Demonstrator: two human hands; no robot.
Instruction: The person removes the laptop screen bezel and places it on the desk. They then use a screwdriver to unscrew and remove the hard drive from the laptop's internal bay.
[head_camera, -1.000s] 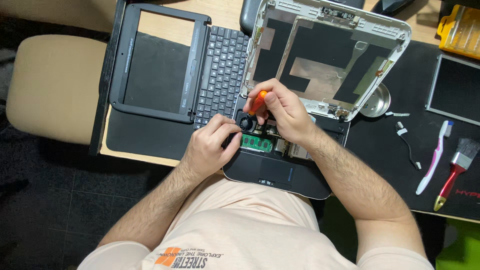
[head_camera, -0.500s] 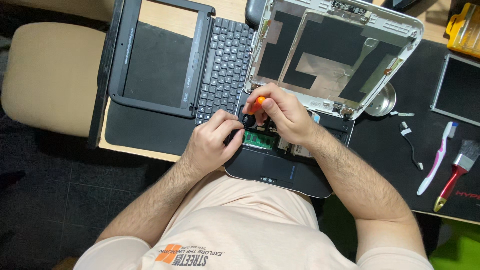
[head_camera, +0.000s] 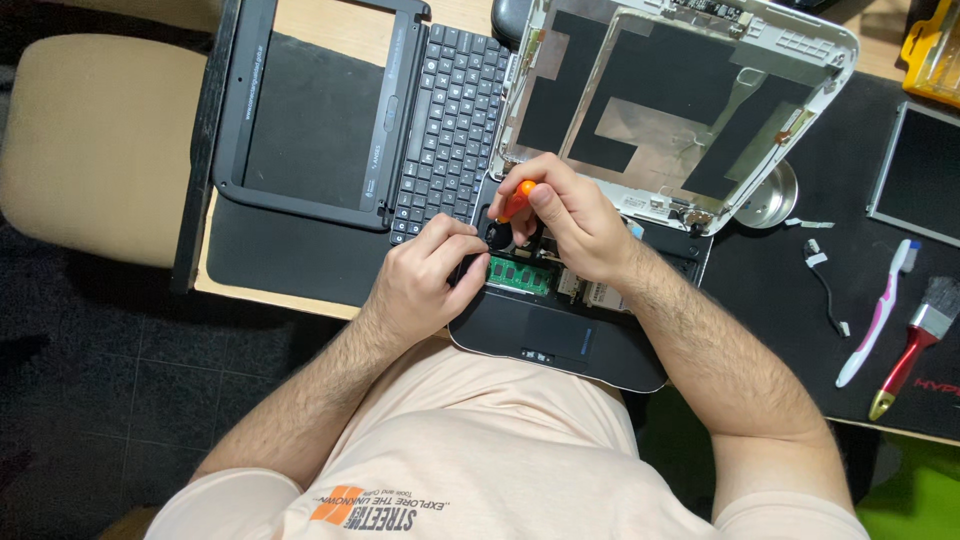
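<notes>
An opened laptop base (head_camera: 560, 340) lies at the table's front edge, with a green memory module (head_camera: 519, 276) exposed inside. My right hand (head_camera: 570, 215) grips an orange-handled screwdriver (head_camera: 516, 199) upright over the base's inner parts. My left hand (head_camera: 425, 280) rests on the base's left edge, fingertips touching the area beside the green module. Behind my hands the white lid shell (head_camera: 680, 100) lies open with black patches inside. The screwdriver's tip is hidden by my fingers.
A loose black keyboard (head_camera: 450, 110) and black screen bezel (head_camera: 310, 110) lie at the left on a black mat. At the right are a metal bowl (head_camera: 768, 198), a small cable (head_camera: 825, 280), a pink toothbrush (head_camera: 878, 312), a red-handled brush (head_camera: 915, 345), a screen panel (head_camera: 920, 170). A beige chair (head_camera: 95, 140) stands left.
Both hands stay on the laptop base with the screwdriver. My left fingers have shifted slightly closer to the green module; the view has moved a little.
</notes>
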